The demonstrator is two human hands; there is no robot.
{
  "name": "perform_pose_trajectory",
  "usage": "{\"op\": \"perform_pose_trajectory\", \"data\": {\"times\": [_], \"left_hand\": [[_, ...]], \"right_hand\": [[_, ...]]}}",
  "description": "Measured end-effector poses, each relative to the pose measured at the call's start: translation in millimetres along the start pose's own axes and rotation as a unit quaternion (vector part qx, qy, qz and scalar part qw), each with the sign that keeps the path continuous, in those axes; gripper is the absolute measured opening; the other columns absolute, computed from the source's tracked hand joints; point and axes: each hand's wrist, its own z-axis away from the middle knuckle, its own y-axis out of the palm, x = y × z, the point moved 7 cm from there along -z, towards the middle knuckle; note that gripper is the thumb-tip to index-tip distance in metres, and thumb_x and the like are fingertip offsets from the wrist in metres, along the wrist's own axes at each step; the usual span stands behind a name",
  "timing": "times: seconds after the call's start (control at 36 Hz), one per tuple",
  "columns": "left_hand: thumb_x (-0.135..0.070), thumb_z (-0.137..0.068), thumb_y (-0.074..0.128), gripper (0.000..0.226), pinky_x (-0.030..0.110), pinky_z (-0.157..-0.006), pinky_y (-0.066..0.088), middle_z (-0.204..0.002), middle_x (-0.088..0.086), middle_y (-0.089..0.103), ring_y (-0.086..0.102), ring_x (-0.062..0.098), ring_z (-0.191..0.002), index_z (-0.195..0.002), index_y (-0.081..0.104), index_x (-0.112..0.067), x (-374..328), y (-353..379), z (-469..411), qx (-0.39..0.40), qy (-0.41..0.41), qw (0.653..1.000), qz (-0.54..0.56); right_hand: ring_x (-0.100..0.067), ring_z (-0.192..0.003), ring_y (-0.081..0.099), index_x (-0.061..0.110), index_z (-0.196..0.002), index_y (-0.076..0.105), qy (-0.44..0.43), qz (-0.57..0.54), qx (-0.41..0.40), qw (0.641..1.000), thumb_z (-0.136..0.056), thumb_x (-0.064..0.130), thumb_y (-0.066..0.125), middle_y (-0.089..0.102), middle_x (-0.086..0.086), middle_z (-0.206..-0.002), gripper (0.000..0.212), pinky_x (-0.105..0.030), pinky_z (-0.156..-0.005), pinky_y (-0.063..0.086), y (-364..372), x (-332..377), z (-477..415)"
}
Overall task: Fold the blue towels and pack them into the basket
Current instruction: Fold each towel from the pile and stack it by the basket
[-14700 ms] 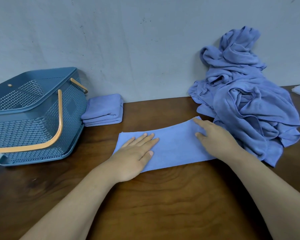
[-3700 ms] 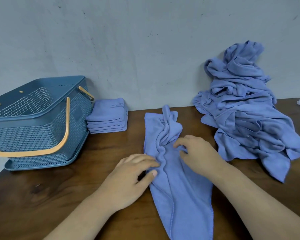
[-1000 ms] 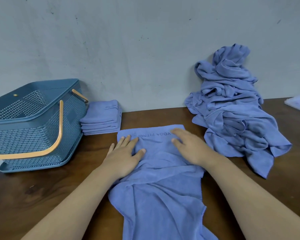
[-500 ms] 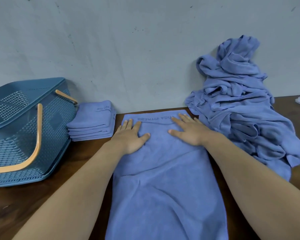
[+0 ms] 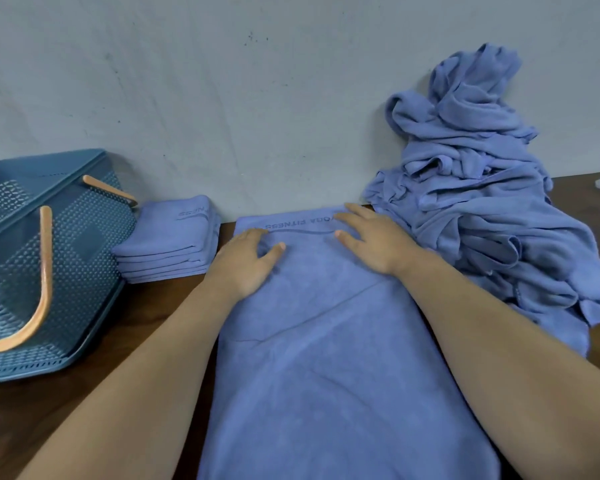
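Head view: a blue towel lies spread lengthwise on a wooden counter. The right hand presses flat on its far edge, fingers straight. The left hand rests palm down near the far left corner; its fingertips are hidden, so any grip cannot be told. A folded stack sits left, just beside the basket; a crumpled heap sits right.

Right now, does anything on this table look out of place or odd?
Nothing spilled or damaged. The unfolded towels lie in a crumpled heap against the wall, and the spread towel shows a diagonal crease by the right hand.
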Motion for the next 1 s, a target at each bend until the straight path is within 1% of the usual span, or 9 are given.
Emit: {"op": "perform_pose_trajectory", "data": {"times": [0.06, 0.14, 0.19, 0.33, 0.44, 0.5, 0.58, 0.72, 1.0], "left_hand": [[-0.056, -0.107, 0.049, 0.045, 0.036, -0.106, 0.047, -0.134, -0.008, 0.067, 0.059, 0.015, -0.128, -0.136, 0.064, -0.026, -6.2, -12.9, 7.0, -0.059, 0.037, 0.996, 0.054], [-0.041, -0.110, 0.046, 0.024, 0.022, -0.090, 0.047, -0.106, -0.019, 0.070, 0.062, 0.002, -0.104, -0.106, 0.069, -0.035, -11.6, -33.2, 30.1, -0.133, 0.075, 0.982, 0.114], [-0.039, -0.111, 0.044, 0.029, 0.016, -0.088, 0.046, -0.104, -0.019, 0.071, 0.064, 0.000, -0.104, -0.099, 0.069, -0.035, -7.6, -40.1, 47.7, -0.141, 0.070, 0.974, 0.161], [-0.044, -0.111, 0.048, 0.028, 0.023, -0.088, 0.046, -0.110, -0.027, 0.073, 0.065, -0.008, -0.107, -0.102, 0.074, -0.039, 20.8, -41.3, 92.9, -0.085, 0.020, 0.969, 0.231], [-0.036, -0.108, 0.059, 0.016, 0.023, -0.089, 0.047, -0.113, -0.029, 0.070, 0.063, -0.008, -0.107, -0.106, 0.073, -0.044, 28.3, -41.9, 119.5, -0.070, 0.024, 0.976, 0.206], [-0.034, -0.107, 0.060, 0.018, 0.017, -0.092, 0.043, -0.113, -0.031, 0.068, 0.058, -0.010, -0.112, -0.104, 0.070, -0.049, 24.1, -41.2, 132.6, -0.063, 0.039, 0.983, 0.171], [-0.036, -0.108, 0.058, 0.016, 0.015, -0.095, 0.039, -0.121, -0.026, 0.063, 0.054, -0.007, -0.116, -0.115, 0.064, -0.048, 13.3, -36.3, 148.2, -0.033, 0.068, 0.993, 0.092], [-0.044, -0.107, 0.051, 0.030, 0.024, -0.103, 0.039, -0.132, -0.022, 0.060, 0.051, 0.002, -0.123, -0.134, 0.063, -0.036, 9.7, -33.3, 171.7, -0.022, 0.066, 0.997, 0.043], [-0.044, -0.106, 0.053, 0.023, 0.027, -0.096, 0.043, -0.121, -0.026, 0.059, 0.054, 0.002, -0.116, -0.126, 0.063, -0.040, 11.8, -40.1, 176.9, -0.058, 0.035, 0.995, 0.068]], "right_hand": [[-0.019, -0.151, 0.038, 0.027, -0.148, 0.057, -0.030, -0.016, -0.057, 0.998, -0.110, 0.046, 0.045, 0.038, 0.005, -0.168, 0.044, -0.049, -0.123, 0.032, -15.7, 9.1, 9.1], [-0.014, -0.136, 0.052, 0.025, -0.134, 0.067, -0.050, -0.067, -0.098, 0.992, -0.110, 0.036, 0.052, 0.056, 0.007, -0.151, 0.031, -0.039, -0.111, 0.045, -32.8, 22.4, 27.1], [-0.012, -0.124, 0.058, 0.023, -0.129, 0.071, -0.060, -0.103, -0.115, 0.986, -0.109, 0.031, 0.056, 0.064, 0.007, -0.137, 0.026, -0.032, -0.105, 0.048, -39.2, 30.2, 42.9], [-0.004, -0.113, 0.062, 0.018, -0.125, 0.073, -0.088, -0.131, -0.115, 0.981, -0.110, 0.024, 0.056, 0.068, 0.009, -0.125, 0.023, -0.012, -0.098, 0.044, -35.3, 40.0, 97.3], [-0.016, -0.107, 0.063, 0.018, -0.126, 0.070, -0.076, -0.024, -0.129, 0.988, -0.110, 0.025, 0.053, 0.067, 0.006, -0.123, 0.025, -0.033, -0.091, 0.052, -47.3, 25.7, 130.6], [-0.020, -0.122, 0.060, 0.020, -0.135, 0.067, -0.041, 0.032, -0.096, 0.994, -0.111, 0.032, 0.050, 0.065, 0.003, -0.136, 0.032, -0.039, -0.103, 0.049, -47.1, 10.4, 137.6], [-0.020, -0.142, 0.048, 0.024, -0.149, 0.058, 0.027, 0.054, -0.032, 0.998, -0.113, 0.044, 0.041, 0.055, 0.002, -0.155, 0.045, -0.041, -0.118, 0.036, -39.3, -14.6, 142.7], [-0.022, -0.145, 0.044, 0.024, -0.154, 0.053, 0.104, 0.087, -0.022, 0.991, -0.113, 0.046, 0.034, 0.051, 0.000, -0.159, 0.050, -0.042, -0.119, 0.033, -46.5, -46.7, 132.4], [-0.023, -0.125, 0.061, 0.027, -0.131, 0.068, 0.093, 0.136, -0.108, 0.980, -0.111, 0.044, 0.036, 0.069, 0.002, -0.134, 0.041, -0.051, -0.113, 0.037, -45.7, -37.0, 122.3]]}}
